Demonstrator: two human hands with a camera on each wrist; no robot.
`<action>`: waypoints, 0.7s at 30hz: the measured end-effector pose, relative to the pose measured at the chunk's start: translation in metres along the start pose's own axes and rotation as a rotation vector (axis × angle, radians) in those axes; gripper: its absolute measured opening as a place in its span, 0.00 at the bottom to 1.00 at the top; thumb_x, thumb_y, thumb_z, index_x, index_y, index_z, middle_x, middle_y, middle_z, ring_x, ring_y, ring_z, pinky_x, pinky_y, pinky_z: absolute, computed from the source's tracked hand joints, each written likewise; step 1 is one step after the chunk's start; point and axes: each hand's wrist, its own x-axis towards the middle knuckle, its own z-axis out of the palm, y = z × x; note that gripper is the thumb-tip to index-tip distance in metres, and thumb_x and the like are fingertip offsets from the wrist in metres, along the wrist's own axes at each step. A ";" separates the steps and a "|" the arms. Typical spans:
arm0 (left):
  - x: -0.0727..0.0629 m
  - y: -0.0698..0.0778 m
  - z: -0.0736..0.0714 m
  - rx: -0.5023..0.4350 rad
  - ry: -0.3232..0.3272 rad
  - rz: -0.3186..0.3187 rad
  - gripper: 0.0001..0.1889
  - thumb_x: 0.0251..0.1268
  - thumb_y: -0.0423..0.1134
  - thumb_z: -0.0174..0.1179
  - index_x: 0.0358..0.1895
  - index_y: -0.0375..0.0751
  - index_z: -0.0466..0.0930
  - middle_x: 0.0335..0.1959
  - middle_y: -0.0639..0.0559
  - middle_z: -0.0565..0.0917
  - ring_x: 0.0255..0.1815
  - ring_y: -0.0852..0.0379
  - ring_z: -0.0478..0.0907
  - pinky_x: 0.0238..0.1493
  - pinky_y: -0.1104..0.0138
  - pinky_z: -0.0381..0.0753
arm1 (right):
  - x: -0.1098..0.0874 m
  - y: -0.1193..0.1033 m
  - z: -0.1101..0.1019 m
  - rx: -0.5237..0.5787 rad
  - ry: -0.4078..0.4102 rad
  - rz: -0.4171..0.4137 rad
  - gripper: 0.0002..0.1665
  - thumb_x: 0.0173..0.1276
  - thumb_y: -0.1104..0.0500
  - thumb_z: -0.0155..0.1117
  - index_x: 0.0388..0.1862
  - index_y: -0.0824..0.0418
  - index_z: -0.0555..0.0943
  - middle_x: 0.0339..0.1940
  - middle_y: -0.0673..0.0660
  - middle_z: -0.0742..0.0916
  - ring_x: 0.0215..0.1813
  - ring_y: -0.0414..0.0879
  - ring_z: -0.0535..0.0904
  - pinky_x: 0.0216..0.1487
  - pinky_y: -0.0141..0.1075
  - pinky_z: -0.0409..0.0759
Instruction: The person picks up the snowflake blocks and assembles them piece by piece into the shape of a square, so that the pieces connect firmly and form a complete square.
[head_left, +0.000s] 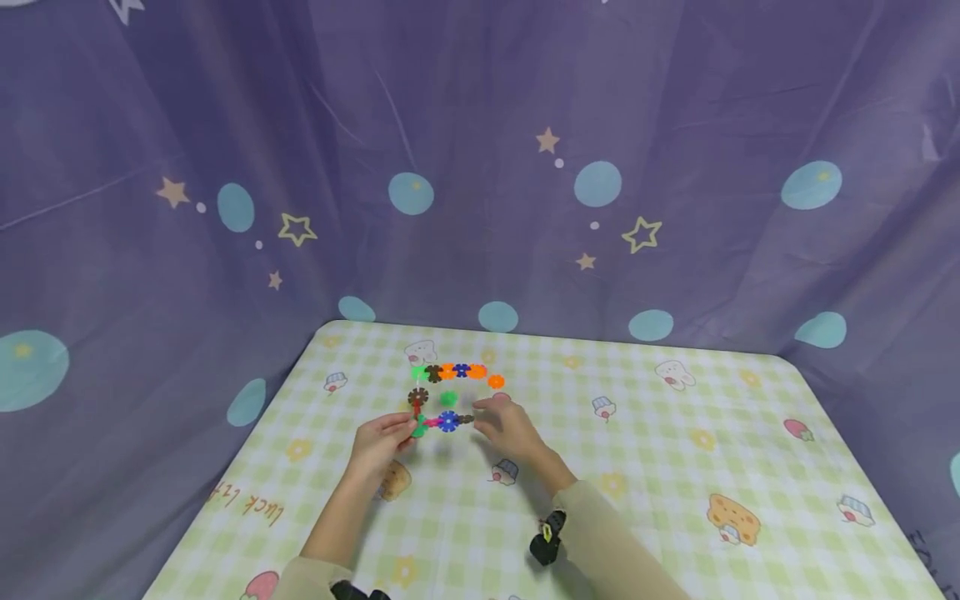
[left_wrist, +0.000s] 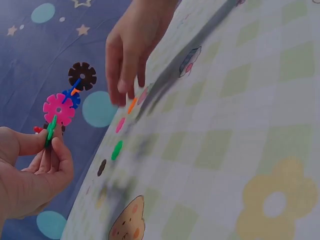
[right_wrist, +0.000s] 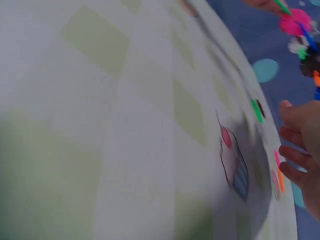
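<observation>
Green disc point(left_wrist: 51, 131) pinched by left fingers point(left_wrist: 61, 157), right fingers point(left_wrist: 114, 70) loosely apart, broad cloth point(head_left: 652, 533) rightward, table edge point(head_left: 555, 342) beyond

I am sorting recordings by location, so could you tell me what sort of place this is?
Possibly a play corner or a recording booth; I cannot tell which. Purple fabric printed with stars hangs behind a green-checked tablecloth, above which the left hand holds linked, colourful notched discs.
</observation>
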 end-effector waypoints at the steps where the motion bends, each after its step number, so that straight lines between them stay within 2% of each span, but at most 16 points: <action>1: 0.000 0.000 -0.001 0.002 0.003 -0.005 0.18 0.63 0.31 0.62 0.54 0.26 0.77 0.31 0.58 0.86 0.29 0.66 0.80 0.37 0.74 0.85 | 0.004 -0.002 0.004 -0.052 -0.038 -0.044 0.20 0.66 0.59 0.64 0.55 0.66 0.80 0.55 0.61 0.85 0.60 0.55 0.80 0.64 0.47 0.77; 4: 0.001 0.001 -0.005 -0.002 0.012 -0.010 0.18 0.63 0.31 0.61 0.55 0.26 0.76 0.30 0.59 0.85 0.29 0.66 0.80 0.37 0.75 0.85 | 0.014 -0.008 0.012 -0.167 -0.150 -0.092 0.24 0.68 0.58 0.61 0.60 0.66 0.76 0.63 0.62 0.80 0.68 0.56 0.74 0.71 0.48 0.71; 9: 0.000 0.004 -0.007 -0.007 0.027 -0.007 0.18 0.64 0.31 0.61 0.55 0.26 0.76 0.28 0.60 0.85 0.29 0.66 0.80 0.36 0.75 0.85 | 0.023 -0.019 0.021 -0.263 -0.289 -0.038 0.27 0.72 0.53 0.57 0.66 0.63 0.72 0.73 0.59 0.71 0.77 0.56 0.61 0.78 0.48 0.61; 12: -0.001 0.006 -0.008 -0.010 0.032 -0.003 0.17 0.65 0.31 0.60 0.55 0.26 0.75 0.28 0.60 0.84 0.30 0.65 0.80 0.36 0.76 0.84 | 0.024 -0.022 0.024 -0.323 -0.357 -0.015 0.25 0.73 0.49 0.54 0.62 0.62 0.76 0.75 0.56 0.68 0.79 0.53 0.57 0.79 0.47 0.57; 16: -0.001 0.007 -0.009 -0.014 0.032 -0.002 0.18 0.65 0.31 0.60 0.55 0.25 0.75 0.29 0.59 0.84 0.31 0.65 0.80 0.37 0.76 0.84 | 0.022 -0.022 0.025 -0.373 -0.384 -0.007 0.24 0.73 0.47 0.54 0.59 0.61 0.77 0.74 0.55 0.70 0.78 0.52 0.58 0.80 0.45 0.57; 21: 0.000 0.007 -0.009 -0.022 0.031 0.001 0.17 0.65 0.31 0.60 0.55 0.25 0.75 0.28 0.60 0.84 0.30 0.66 0.80 0.37 0.77 0.85 | 0.010 -0.018 0.017 -0.381 -0.357 -0.036 0.28 0.72 0.48 0.56 0.64 0.62 0.73 0.69 0.59 0.75 0.74 0.52 0.66 0.78 0.45 0.61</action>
